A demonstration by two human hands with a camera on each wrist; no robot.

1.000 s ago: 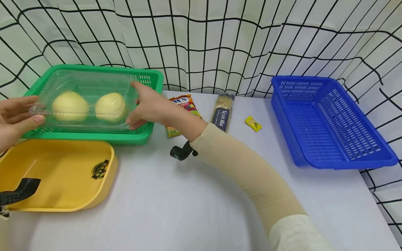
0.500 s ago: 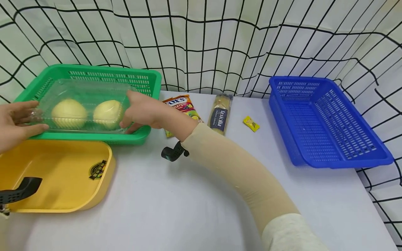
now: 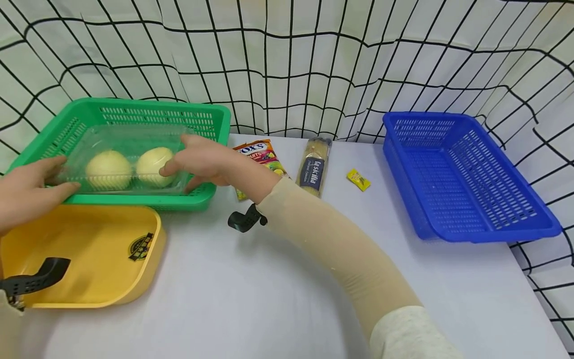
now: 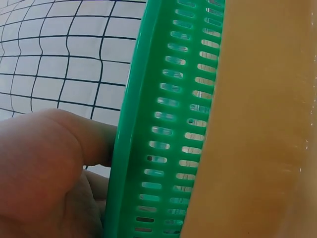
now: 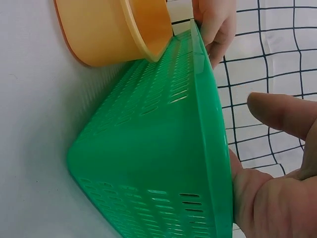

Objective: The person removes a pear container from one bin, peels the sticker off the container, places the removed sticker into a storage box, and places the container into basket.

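A clear plastic box [image 3: 132, 134] with two pale yellow, bun-like rounds lies in the green basket [image 3: 161, 199], low between its walls. At the box's left end is my left hand [image 3: 33, 187], thumb and fingers spread apart. My right hand [image 3: 204, 159] is over the right end, its thumb above the box and other fingertips inside the basket. In the right wrist view, the right thumb [image 5: 280, 114] stands well away from the fingers, which reach behind the rim. The left wrist view shows the left hand [image 4: 54, 173] passing behind the basket rim, its fingertips hidden.
A yellow tray [image 3: 94, 269] stands against the basket's near side. Beyond my right forearm lie a FOX'S candy bag [image 3: 264, 152], a la sicilia packet [image 3: 312, 167] and a small yellow sachet [image 3: 358, 179]. A blue basket [image 3: 430, 199] is at right; black wire mesh [image 3: 287, 75] rises behind.
Both hands have brought the plastic box down into the green basket. The right thumb has lifted from the box's end, and the left hand has shifted slightly right.
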